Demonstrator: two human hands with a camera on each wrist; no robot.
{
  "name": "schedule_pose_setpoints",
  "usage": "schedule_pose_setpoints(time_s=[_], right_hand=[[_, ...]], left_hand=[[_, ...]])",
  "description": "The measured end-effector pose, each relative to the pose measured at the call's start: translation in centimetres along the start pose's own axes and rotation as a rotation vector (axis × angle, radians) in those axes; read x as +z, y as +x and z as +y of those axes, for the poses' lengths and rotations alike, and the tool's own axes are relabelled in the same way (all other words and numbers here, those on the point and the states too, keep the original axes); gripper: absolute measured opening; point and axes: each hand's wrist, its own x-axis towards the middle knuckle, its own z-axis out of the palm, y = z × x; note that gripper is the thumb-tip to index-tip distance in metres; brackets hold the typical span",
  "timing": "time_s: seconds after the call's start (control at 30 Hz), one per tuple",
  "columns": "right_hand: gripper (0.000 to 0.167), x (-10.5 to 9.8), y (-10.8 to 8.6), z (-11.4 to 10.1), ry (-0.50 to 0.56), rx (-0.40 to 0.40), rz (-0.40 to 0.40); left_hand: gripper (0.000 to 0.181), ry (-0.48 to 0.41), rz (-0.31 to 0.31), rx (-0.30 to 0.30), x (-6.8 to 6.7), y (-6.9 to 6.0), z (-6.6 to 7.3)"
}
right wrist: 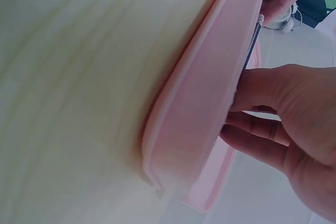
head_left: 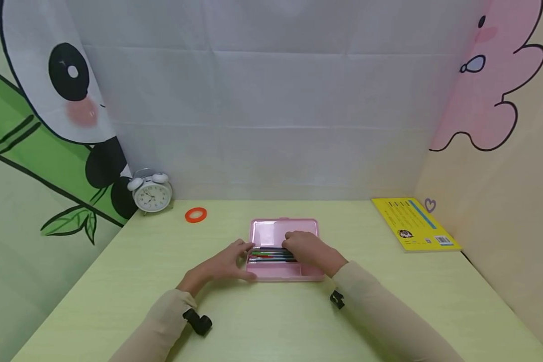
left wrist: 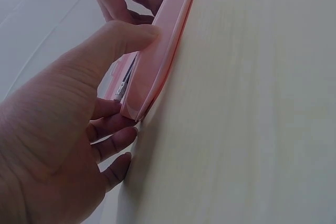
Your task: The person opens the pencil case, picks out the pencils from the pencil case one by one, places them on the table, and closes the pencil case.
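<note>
Head view: your left hand (head_left: 226,261) grips the open pink plastic pencil case (head_left: 271,272), scene centre, by its left end; right side, your right hand (head_left: 311,249) covers slim dark pencils (head_left: 271,255), pinch impossible to tell.

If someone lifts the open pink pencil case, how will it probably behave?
The pencil case seems stiff, judging by its crisp, straight edges. The pens or pencils lie side by side inside, so they may slide if it tilts. Its lid, opened backward, might swing.
</note>
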Motion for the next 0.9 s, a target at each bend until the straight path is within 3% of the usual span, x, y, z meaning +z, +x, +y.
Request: schedule_pose_setpoints(time_s=[0.23, 0.4, 0.63, 0.9], right_hand=[[0.021, -0.1, 0.0, 0.4, 0.044, -0.031, 0.001], [0.026, -1.0, -0.4, 0.6, -0.007, -0.074, 0.031], [0.031, -2.4, -1.6, 1.1, 0.012, -0.020, 0.071], [0.035, -3.0, -4.4, 2.5, -0.007, 0.008, 0.119]], left_hand=[[0.093, 0.005, 0.002, 0.004, 0.0, 0.0, -0.1], [0.094, 0.017, 0.002, 0.008, -0.1, 0.1, -0.1], [0.091, 0.007, -0.001, 0.002, -0.1, 0.1, 0.0], [0.091, 0.010, -0.003, 0.019, -0.1, 0.0, -0.1]])
